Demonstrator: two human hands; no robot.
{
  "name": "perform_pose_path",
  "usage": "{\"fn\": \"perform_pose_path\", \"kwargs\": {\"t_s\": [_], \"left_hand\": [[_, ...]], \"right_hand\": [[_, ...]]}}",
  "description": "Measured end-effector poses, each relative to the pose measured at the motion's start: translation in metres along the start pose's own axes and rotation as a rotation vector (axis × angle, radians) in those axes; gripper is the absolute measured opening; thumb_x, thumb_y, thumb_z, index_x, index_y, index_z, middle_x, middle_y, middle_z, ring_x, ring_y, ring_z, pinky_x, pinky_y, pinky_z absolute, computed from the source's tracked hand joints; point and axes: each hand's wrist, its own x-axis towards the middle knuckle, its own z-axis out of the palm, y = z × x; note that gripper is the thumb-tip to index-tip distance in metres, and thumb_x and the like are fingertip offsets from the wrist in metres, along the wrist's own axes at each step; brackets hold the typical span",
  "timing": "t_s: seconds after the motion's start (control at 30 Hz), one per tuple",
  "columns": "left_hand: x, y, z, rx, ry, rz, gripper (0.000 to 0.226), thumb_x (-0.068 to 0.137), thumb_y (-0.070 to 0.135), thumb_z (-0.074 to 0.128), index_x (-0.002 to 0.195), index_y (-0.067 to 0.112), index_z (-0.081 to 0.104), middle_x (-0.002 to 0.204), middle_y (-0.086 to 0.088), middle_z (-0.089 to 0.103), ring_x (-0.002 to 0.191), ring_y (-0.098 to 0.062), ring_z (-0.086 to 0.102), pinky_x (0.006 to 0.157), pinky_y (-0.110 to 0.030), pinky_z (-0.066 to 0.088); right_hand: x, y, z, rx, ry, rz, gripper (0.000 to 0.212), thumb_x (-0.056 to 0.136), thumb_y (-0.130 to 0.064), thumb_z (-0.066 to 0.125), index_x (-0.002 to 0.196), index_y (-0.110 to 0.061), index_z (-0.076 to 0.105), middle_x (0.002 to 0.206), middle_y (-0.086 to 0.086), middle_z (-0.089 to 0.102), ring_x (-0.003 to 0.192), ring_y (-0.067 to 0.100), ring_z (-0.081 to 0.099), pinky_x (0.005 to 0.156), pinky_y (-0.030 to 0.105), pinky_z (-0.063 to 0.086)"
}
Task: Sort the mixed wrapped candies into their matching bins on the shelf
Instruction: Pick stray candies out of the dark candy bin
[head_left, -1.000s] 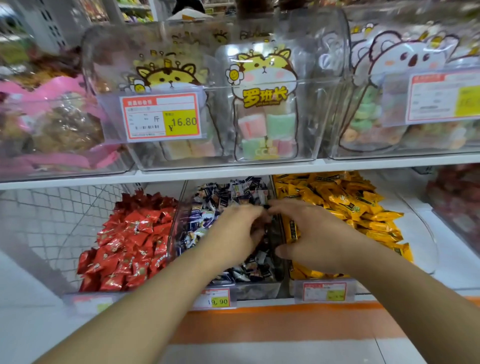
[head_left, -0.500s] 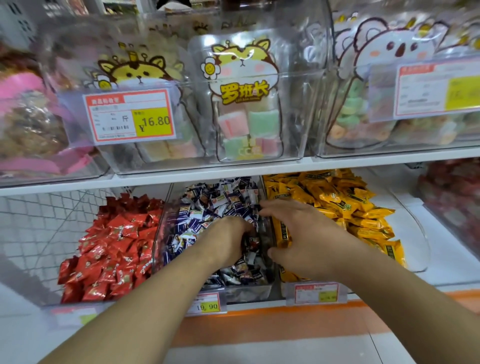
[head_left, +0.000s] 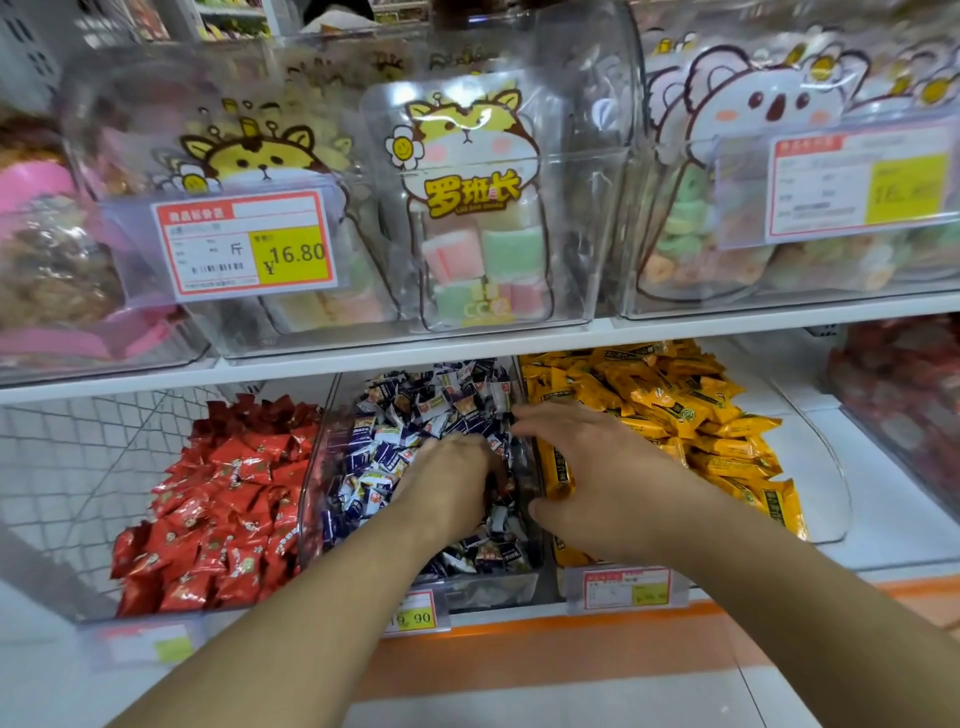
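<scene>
Shop shelf (head_left: 467, 349): left hand (head_left: 447, 486) fingers buried in blue candies (head_left: 395, 441), grip unclear; right hand (head_left: 597, 483) spread, holding nothing.

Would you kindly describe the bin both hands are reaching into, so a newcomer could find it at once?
Start at the white shelf board beneath the cartoon-animal tubs, then look at the row of three candy bins below it. The one you want is the clear middle bin, where the left hand digs in and the right hand hovers. It alone holds dark blue-and-white candies; its neighbours hold red candies and yellow candies.
</scene>
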Motion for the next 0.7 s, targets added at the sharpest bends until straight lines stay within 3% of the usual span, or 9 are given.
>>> {"fn": "perform_pose_path", "kwargs": {"t_s": [0.27,0.43,0.57,0.7], "left_hand": [[0.003,0.010,-0.003,0.157,0.019,-0.058,0.036,0.088,0.007,0.066,0.119,0.024,0.072,0.116,0.003,0.064,0.115,-0.018,0.053,0.097,-0.028,0.039],[0.000,0.013,-0.009,0.140,0.007,-0.010,0.034,0.089,0.006,0.066,0.117,0.023,0.070,0.119,0.003,0.062,0.118,-0.019,0.052,0.099,-0.030,0.040],[-0.013,0.008,-0.020,-0.157,0.127,-0.067,0.029,0.086,-0.004,0.061,0.087,0.026,0.064,0.099,0.007,0.060,0.102,-0.018,0.058,0.090,-0.032,0.049],[-0.030,0.008,-0.046,-0.417,0.230,-0.199,0.023,0.095,0.000,0.061,0.087,0.021,0.062,0.095,0.010,0.058,0.090,-0.012,0.058,0.074,-0.021,0.042]], "right_hand": [[-0.001,0.000,0.001,0.006,0.006,-0.003,0.076,0.088,-0.030,0.069,0.156,-0.034,0.036,0.165,-0.021,0.023,0.152,0.001,0.011,0.126,0.028,0.014],[-0.001,-0.001,0.001,0.009,-0.002,0.000,0.077,0.088,-0.030,0.069,0.157,-0.034,0.035,0.165,-0.022,0.022,0.152,0.001,0.011,0.124,0.026,0.013],[-0.002,-0.002,0.000,0.012,-0.013,-0.003,0.075,0.089,-0.030,0.069,0.156,-0.034,0.036,0.165,-0.021,0.022,0.152,0.002,0.012,0.125,0.027,0.013],[-0.001,-0.002,-0.001,0.001,-0.024,0.004,0.074,0.090,-0.030,0.069,0.155,-0.034,0.036,0.165,-0.021,0.022,0.153,0.004,0.013,0.122,0.025,0.013]]}}
